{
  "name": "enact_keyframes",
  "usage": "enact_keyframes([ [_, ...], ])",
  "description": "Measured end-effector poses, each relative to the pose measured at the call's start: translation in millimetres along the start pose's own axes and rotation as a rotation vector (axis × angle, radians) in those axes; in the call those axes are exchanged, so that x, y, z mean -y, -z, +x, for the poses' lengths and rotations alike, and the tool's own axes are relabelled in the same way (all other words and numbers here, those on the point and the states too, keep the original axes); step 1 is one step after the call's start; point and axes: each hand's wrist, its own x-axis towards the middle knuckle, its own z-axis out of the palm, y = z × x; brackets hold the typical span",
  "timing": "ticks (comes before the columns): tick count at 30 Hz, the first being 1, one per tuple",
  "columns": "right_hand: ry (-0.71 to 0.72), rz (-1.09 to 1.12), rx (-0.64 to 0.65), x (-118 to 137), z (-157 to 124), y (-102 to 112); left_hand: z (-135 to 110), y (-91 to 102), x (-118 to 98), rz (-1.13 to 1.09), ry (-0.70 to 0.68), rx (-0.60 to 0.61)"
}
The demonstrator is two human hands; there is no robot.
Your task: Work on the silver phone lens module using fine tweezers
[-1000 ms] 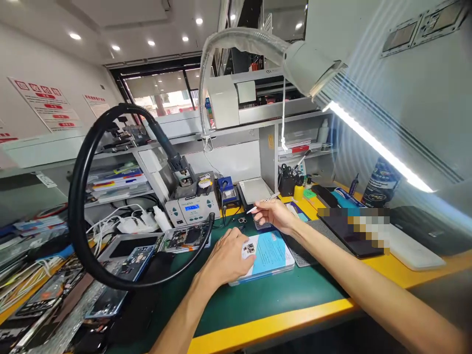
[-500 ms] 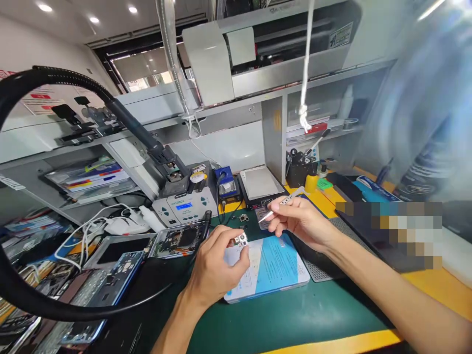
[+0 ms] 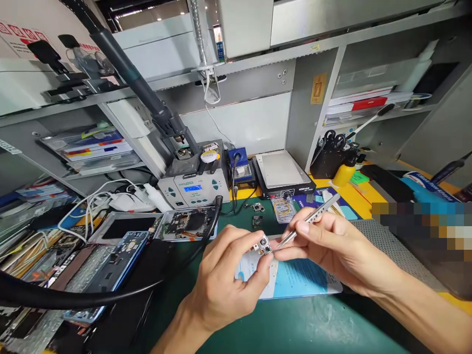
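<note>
My left hand (image 3: 228,280) pinches a small metal camera module (image 3: 263,244) between thumb and fingertips, lifted above the green mat (image 3: 280,324). My right hand (image 3: 332,250) grips silver tweezers (image 3: 311,220), whose tips touch the module. Under both hands lies a blue and white phone-sized slab (image 3: 295,278) flat on the mat. Two more small modules (image 3: 257,207) lie on the mat just beyond.
A hot-air rework station (image 3: 193,187) with its black hose (image 3: 73,295) stands behind, next to a small heating plate (image 3: 282,172). Opened phones and boards (image 3: 121,246) crowd the left. A black tool holder (image 3: 328,157), a yellow bottle (image 3: 345,173) and a grey mat (image 3: 391,246) sit at the right.
My left hand picked the small module off the slab and raised it. My right hand brought the tweezers in to its edge. The view dropped closer to the bench.
</note>
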Motion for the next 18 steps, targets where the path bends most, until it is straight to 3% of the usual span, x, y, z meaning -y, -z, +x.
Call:
enact_keyframes([
  [18,-0.144,0.028,-0.157,-0.7,3.1,-6.3,2.0,-3.9,-2.5,0.061,0.006,-0.04],
])
